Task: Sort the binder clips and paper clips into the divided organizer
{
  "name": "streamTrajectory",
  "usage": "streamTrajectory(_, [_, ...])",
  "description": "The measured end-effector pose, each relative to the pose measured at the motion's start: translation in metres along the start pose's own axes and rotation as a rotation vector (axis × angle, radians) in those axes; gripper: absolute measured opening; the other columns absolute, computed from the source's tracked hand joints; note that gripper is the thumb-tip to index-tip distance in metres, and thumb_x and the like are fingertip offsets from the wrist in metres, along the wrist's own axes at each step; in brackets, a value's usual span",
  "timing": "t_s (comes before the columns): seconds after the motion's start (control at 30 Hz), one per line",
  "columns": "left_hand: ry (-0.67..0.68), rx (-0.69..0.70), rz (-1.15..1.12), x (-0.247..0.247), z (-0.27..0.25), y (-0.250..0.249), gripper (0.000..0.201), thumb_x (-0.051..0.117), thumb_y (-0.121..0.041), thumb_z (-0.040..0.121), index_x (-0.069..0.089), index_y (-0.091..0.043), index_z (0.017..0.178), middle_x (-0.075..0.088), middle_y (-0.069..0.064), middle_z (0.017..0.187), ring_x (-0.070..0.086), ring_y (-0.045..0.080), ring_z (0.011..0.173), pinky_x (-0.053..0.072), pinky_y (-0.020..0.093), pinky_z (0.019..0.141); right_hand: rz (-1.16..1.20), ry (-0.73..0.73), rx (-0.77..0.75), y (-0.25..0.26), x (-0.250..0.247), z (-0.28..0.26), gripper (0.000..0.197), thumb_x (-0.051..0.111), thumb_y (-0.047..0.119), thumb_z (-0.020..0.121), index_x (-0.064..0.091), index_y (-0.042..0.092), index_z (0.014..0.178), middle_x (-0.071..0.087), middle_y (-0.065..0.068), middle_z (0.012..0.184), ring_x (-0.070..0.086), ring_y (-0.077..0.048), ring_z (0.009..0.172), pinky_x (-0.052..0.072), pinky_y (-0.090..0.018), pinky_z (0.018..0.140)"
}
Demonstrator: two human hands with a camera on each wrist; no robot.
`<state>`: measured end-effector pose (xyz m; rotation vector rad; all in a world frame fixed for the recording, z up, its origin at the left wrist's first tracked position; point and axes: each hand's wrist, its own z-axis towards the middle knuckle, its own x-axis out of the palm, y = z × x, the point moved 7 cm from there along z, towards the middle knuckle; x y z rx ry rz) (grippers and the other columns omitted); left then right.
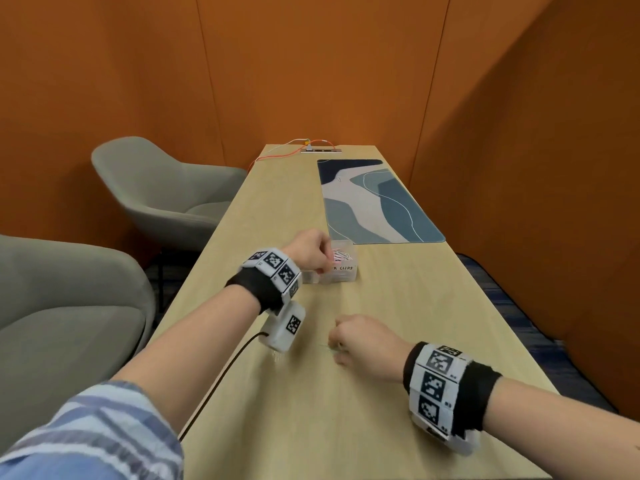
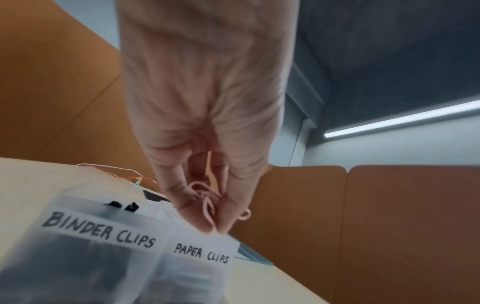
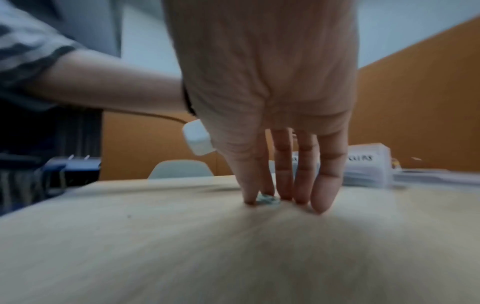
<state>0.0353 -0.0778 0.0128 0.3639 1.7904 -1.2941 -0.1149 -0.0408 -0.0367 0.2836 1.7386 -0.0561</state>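
A clear divided organizer (image 1: 346, 273) stands mid-table, with compartments labelled BINDER CLIPS (image 2: 101, 230) and PAPER CLIPS (image 2: 201, 253). Pink paper clips (image 1: 339, 255) lie in its right compartment, and dark shapes show in the binder side. My left hand (image 1: 320, 268) hovers over the organizer and pinches a few pink paper clips (image 2: 207, 203) between thumb and fingertips (image 2: 200, 224), above the paper-clip side. Nearer me, my right hand (image 1: 334, 344) is down on the table. Its thumb and index finger (image 3: 249, 197) pinch a small pale paper clip (image 3: 269, 199) that lies on the wood.
A blue patterned desk mat (image 1: 377, 202) lies beyond the organizer on the right. At the table's far end is a power strip (image 1: 320, 151) with an orange cable. Two grey chairs (image 1: 162, 188) (image 1: 62, 306) stand along the left edge. Orange walls close in behind and to the right.
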Motion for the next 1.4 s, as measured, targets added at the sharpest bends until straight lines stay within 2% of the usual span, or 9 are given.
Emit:
streamTrajectory(0.17, [-0.165,-0.047,0.107,-0.007,0.032,-0.013,0.031,0.068,-0.002,0.078,0.051,-0.019,0.059,0.061,0.001,0.068,0.06,0.02,0.07,0.048,0.026,0.067,-0.189,0.101,-0.041,0.013,-0.007,0.003,0.012,0.051,-0.001,0.087,0.054,0.002,0.075,0.061,-0.023,0.097,0.061,-0.039,0.09,0.045,-0.037,0.071])
streamTrajectory(0.27, [-0.152,-0.064,0.158,-0.003,0.041,-0.017,0.006,0.071,-0.01,0.081,0.069,-0.008,0.076,0.072,0.012,0.087,0.067,0.026,0.087,0.05,0.028,0.074,-0.273,0.133,-0.054,0.022,-0.008,0.004,0.017,0.045,-0.009,0.086,0.06,-0.007,0.096,0.063,-0.027,0.105,0.062,-0.042,0.098,0.045,-0.038,0.071])
streamTrajectory(0.47, [-0.151,0.007,0.215,-0.002,0.044,-0.023,0.023,0.059,-0.024,0.089,0.071,-0.004,0.091,0.071,0.013,0.094,0.063,0.027,0.086,0.044,0.029,0.069,-0.266,0.25,-0.026,0.028,-0.006,0.009,0.019,0.046,-0.003,0.09,0.061,-0.006,0.101,0.064,-0.024,0.109,0.062,-0.038,0.1,0.042,-0.034,0.069])
streamTrajectory(0.57, [-0.17,0.053,0.205,-0.013,0.031,-0.022,0.029,0.056,-0.03,0.091,0.067,-0.006,0.104,0.071,0.009,0.104,0.062,0.021,0.089,0.048,0.031,0.077,-0.197,0.335,0.005,0.023,-0.004,0.014,0.012,0.056,0.009,0.088,0.063,0.0,0.09,0.061,-0.017,0.084,0.058,-0.032,0.08,0.044,-0.029,0.065])
streamTrajectory(0.63, [-0.198,0.077,0.191,-0.025,0.018,-0.02,0.03,0.056,-0.032,0.091,0.067,-0.008,0.107,0.071,0.007,0.106,0.064,0.023,0.096,0.051,0.033,0.085,-0.137,0.425,0.042,0.012,-0.003,0.017,0.013,0.061,0.01,0.084,0.064,-0.002,0.081,0.056,-0.006,0.055,0.057,-0.019,0.056,0.046,-0.021,0.051])
streamTrajectory(0.7, [-0.221,0.083,0.198,-0.039,0.004,-0.014,0.028,0.055,-0.031,0.091,0.067,-0.01,0.106,0.071,0.006,0.106,0.064,0.024,0.098,0.05,0.033,0.086,0.023,0.522,0.119,-0.007,-0.009,0.026,0.01,0.062,0.006,0.082,0.064,-0.003,0.08,0.058,-0.004,0.049,0.054,-0.01,0.038,0.045,-0.015,0.037])
streamTrajectory(0.97, [-0.225,0.039,0.292,-0.066,-0.032,0.014,0.024,0.053,-0.028,0.092,0.066,-0.012,0.104,0.07,0.006,0.102,0.062,0.021,0.092,0.045,0.029,0.075,0.354,-0.167,0.407,-0.086,-0.107,0.091,0.019,0.053,0.001,0.083,0.067,-0.008,0.093,0.071,-0.019,0.082,0.064,-0.026,0.066,0.059,-0.039,0.075])
streamTrajectory(1.23, [-0.174,0.016,0.337,-0.054,-0.044,0.018,0.023,0.053,-0.028,0.092,0.067,-0.013,0.103,0.07,0.006,0.105,0.061,0.022,0.09,0.048,0.031,0.079,0.355,-0.32,0.399,-0.077,-0.104,0.074,0.042,0.042,-0.004,0.084,0.058,0.007,0.122,0.059,-0.015,0.127,0.056,-0.032,0.117,0.047,-0.044,0.101])
streamTrajectory(1.4, [-0.237,0.124,0.273,-0.052,-0.064,-0.016,0.021,0.052,-0.024,0.092,0.067,-0.013,0.103,0.07,0.005,0.103,0.058,0.018,0.085,0.044,0.027,0.074,0.418,-0.552,0.296,-0.051,-0.117,0.021,0.035,0.045,0.005,0.088,0.062,0.013,0.118,0.061,-0.01,0.125,0.055,-0.026,0.116,0.045,-0.041,0.1])
